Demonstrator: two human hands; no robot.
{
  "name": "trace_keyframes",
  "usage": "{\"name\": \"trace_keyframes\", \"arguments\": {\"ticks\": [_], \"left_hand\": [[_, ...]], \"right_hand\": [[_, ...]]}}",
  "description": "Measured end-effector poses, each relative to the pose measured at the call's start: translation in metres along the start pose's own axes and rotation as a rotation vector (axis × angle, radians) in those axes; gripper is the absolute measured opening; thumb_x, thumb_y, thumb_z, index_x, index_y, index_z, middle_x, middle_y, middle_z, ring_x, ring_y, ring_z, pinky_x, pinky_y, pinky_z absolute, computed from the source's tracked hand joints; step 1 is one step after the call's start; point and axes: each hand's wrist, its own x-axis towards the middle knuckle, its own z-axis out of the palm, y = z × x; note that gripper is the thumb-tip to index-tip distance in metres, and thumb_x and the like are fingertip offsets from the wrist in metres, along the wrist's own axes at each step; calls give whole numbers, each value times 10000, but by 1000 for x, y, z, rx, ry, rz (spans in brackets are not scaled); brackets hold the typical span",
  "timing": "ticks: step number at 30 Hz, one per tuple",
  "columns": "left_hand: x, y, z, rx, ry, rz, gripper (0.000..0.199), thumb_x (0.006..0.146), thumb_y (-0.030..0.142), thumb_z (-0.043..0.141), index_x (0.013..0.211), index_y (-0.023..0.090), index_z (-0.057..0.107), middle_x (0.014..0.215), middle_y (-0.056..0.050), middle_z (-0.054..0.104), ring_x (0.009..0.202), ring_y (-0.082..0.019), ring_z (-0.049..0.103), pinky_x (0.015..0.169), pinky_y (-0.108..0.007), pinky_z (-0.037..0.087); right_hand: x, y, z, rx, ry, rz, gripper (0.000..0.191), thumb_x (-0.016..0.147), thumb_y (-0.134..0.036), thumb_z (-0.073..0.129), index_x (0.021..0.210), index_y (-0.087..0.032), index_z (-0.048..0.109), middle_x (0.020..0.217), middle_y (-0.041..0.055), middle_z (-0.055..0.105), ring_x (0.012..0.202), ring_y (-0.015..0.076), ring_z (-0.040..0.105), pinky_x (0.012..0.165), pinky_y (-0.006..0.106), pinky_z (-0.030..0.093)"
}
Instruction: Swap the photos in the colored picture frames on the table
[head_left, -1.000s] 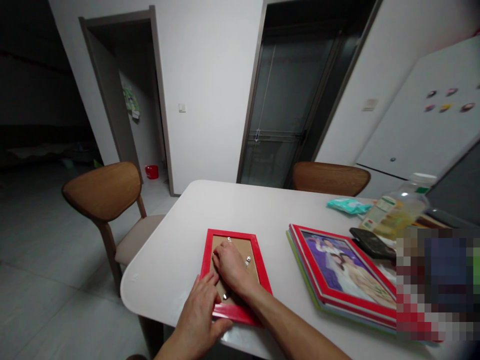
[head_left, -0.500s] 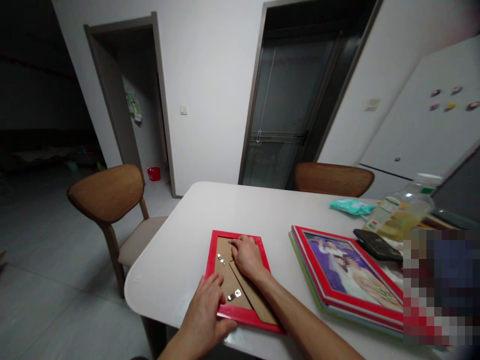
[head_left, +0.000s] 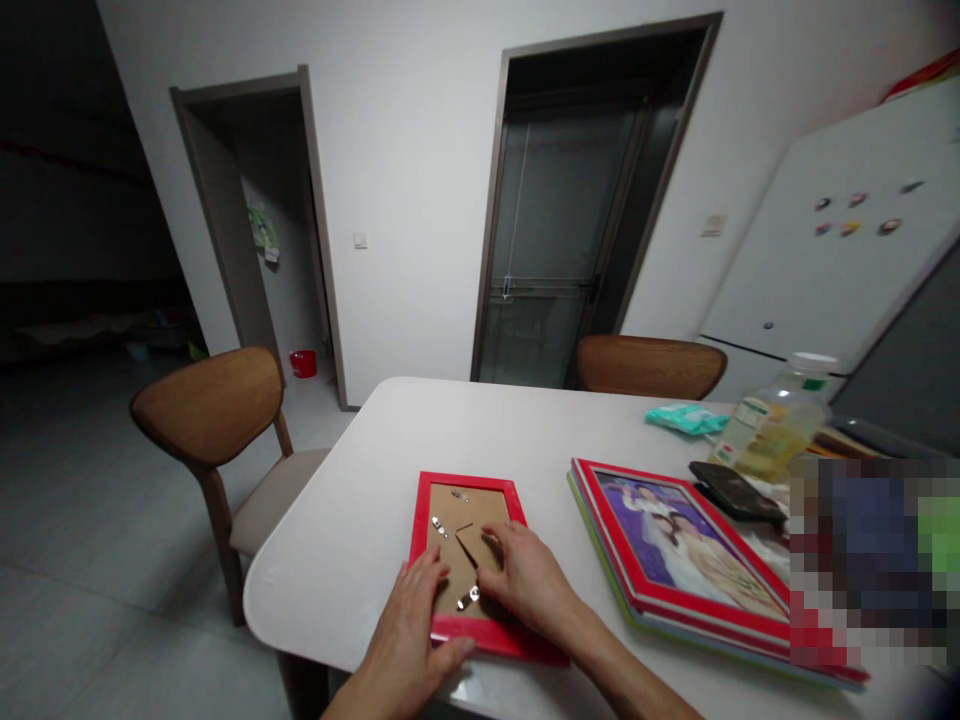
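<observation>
A red picture frame lies back side up near the table's front edge, its brown cardboard backing showing. Small metal clips sit on the backing, one of them close to my right hand. My left hand rests over the frame's near left corner, fingers stretched onto the backing and thumb spread along the near rim. Over the right half bends my right hand, thumb and index finger apart at the cardboard stand leg. The hand covers much of that leg.
Right of the frame is a stack of frames with a wedding photo on top. Beyond it are a black phone, a large plastic bottle and a teal packet. Wooden chairs stand around the white table.
My right hand has moved from the metal clip at the frame's far end toward me, to the stand leg. The far clip is now uncovered. My left hand stays put.
</observation>
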Motion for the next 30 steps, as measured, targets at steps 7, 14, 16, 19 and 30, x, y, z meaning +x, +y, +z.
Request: {"name": "trace_keyframes", "arguments": {"ticks": [7,14,16,19,30], "left_hand": [[22,6,-4,-571,259,-144,470,743,240,470,1175,163,303,1158,-107,514,1050,-219,495,879,-377,399],[22,-24,-44,-821,236,-299,331,744,307,460,1029,146,406,916,-69,641,806,-217,624,712,-350,489],[13,-40,-60,-788,218,-343,310,730,309,489,993,150,446,860,-51,657,761,-214,634,694,-346,493],[2,-64,-78,-679,223,-414,273,712,320,521,929,154,504,821,-41,665,756,-218,633,675,-332,494],[10,-65,-76,-115,468,-372,533,607,231,573,1116,162,428,1194,-90,446,1169,-288,327,981,-434,218]], "right_hand": [[0,-27,-36,78,54,-42,300,608,-225,534,893,-175,615,839,72,581,777,178,525,703,265,404],[-9,-16,-31,220,102,-52,381,724,-334,477,1067,-171,511,954,81,553,789,165,525,735,282,406],[-8,5,-22,104,117,42,390,722,-304,469,1071,-132,505,958,110,551,846,192,520,772,298,387],[-7,29,-9,-40,95,137,402,703,-264,462,1074,-113,499,924,127,556,866,220,522,770,308,378],[-1,35,-21,453,27,371,585,659,-169,375,1231,-78,293,807,103,630,663,182,589,606,273,427]]}}
